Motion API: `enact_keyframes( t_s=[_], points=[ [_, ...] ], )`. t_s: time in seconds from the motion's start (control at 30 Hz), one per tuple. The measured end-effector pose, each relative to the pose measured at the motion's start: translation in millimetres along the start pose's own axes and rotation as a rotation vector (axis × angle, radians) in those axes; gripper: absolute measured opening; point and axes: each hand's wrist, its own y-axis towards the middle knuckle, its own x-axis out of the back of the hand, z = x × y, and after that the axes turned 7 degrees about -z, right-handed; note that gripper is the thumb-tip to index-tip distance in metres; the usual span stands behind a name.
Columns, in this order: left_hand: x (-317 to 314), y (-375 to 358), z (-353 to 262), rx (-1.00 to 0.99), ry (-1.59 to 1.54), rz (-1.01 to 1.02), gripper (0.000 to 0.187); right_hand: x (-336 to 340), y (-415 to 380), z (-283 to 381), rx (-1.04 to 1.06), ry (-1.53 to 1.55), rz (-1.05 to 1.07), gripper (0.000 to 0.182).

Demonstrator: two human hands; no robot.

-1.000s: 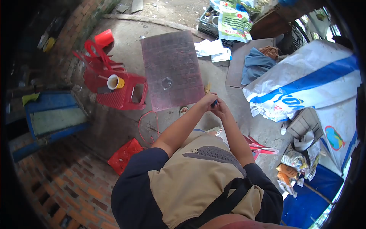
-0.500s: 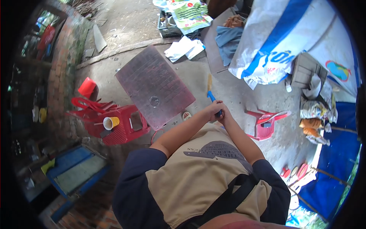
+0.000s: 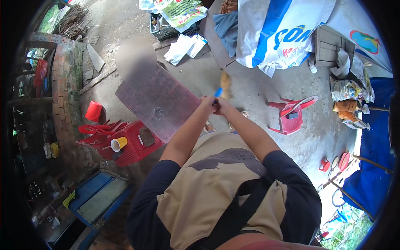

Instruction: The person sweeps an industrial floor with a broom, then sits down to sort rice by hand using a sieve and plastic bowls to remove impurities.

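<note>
A broom with tan bristles (image 3: 226, 83) and a blue handle (image 3: 218, 91) is held low in front of my body. My left hand (image 3: 207, 101) is closed around the handle, close to the right corner of the dark reddish table (image 3: 166, 96). Beside it and touching it, my right hand (image 3: 222, 106) is also wrapped on the handle. Part of the grip is hidden by my fingers. The bristles look slightly blurred and point away from me over the concrete floor.
Left of the table is a red plastic chair (image 3: 141, 152) with a yellow cup (image 3: 118, 144). A small red chair (image 3: 290, 121) stands right. White sacks (image 3: 271, 37), white cloths (image 3: 183, 46) and a crate (image 3: 166, 31) lie ahead. A blurred grey patch (image 3: 136, 58) covers the table's far end.
Both hands and the broom have moved left toward the table, and the broom's bristles now point more to the right. The camera view has shifted, and a blurred grey patch has appeared.
</note>
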Motion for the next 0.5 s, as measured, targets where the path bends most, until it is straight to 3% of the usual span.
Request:
enact_keyframes(
  t_s=[0.03, 0.1, 0.13, 0.2, 0.27, 0.33, 0.47, 0.5],
  points=[
    [-6.1, 7.3, 10.5, -0.001, 0.004, -0.007, 0.017, -8.5, -9.5, 5.3, -0.038, -0.065, 0.029, 0.013],
    [-18.4, 34.8, 32.5, -0.398, 0.014, -0.454, 0.012, 0.3, 28.3, 3.9, -0.03, -0.101, 0.103, 0.014],
    [-15.4, 26.2, 27.3, -0.407, 0.019, -0.461, 0.012, 7.6, 42.1, 4.2, -0.017, -0.139, 0.17, 0.015],
    [0.4, 1.6, 14.3, -0.102, 0.033, 0.021, 0.01, 11.9, 6.5, 13.2, -0.012, -0.111, 0.17, 0.016],
    [-13.0, -5.3, 22.0, -0.09, 0.049, 0.053, 0.009, 20.3, -25.9, 24.8, 0.012, -0.078, 0.173, 0.018],
    [-30.9, -6.4, 29.2, -0.04, 0.07, 0.129, 0.009, 39.1, -46.3, 37.7, 0.003, -0.034, 0.014, 0.02],
    [-75.2, -4.8, 55.0, 0.091, 0.132, 0.307, 0.009, 95.5, -45.2, 63.0, 0.033, 0.021, 0.102, 0.017],
    [-84.1, -6.4, 65.0, 0.134, 0.152, 0.352, 0.009, 99.5, -49.1, 66.7, 0.042, 0.03, -0.008, 0.019]
  ],
)
